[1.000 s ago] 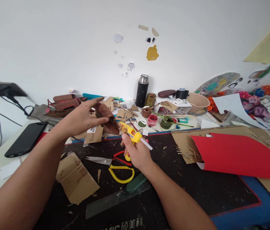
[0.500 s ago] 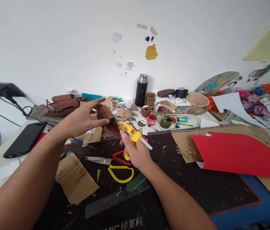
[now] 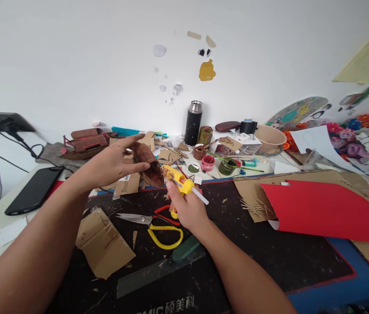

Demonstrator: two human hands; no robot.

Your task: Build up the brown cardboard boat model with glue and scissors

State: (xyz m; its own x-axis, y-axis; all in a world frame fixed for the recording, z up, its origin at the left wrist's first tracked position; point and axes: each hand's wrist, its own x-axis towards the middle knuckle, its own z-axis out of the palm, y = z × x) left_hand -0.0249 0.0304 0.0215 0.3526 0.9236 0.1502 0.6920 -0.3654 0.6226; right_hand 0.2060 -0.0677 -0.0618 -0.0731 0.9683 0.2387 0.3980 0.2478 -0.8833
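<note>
My left hand (image 3: 111,163) holds a small brown-painted cardboard boat hull (image 3: 148,163) between thumb and fingers, lifted above the desk. My right hand (image 3: 186,209) grips a yellow hot glue gun (image 3: 176,179); its nozzle points left and touches the hull's right side. A white glue stick pokes out of the gun's back end.
Under the hands lie scissors (image 3: 158,222) with red and yellow handles, a metal ruler (image 3: 158,268) and cardboard scraps (image 3: 104,244) on a black cutting mat (image 3: 269,257). Red paper (image 3: 322,211) lies right. Paint pots (image 3: 208,162), a black flask (image 3: 193,123) and a phone (image 3: 34,189) sit around.
The glue gun's nozzle has crept slightly left, closer against the hull. My left thumb has closed a little more on the hull. Both arms otherwise stay put.
</note>
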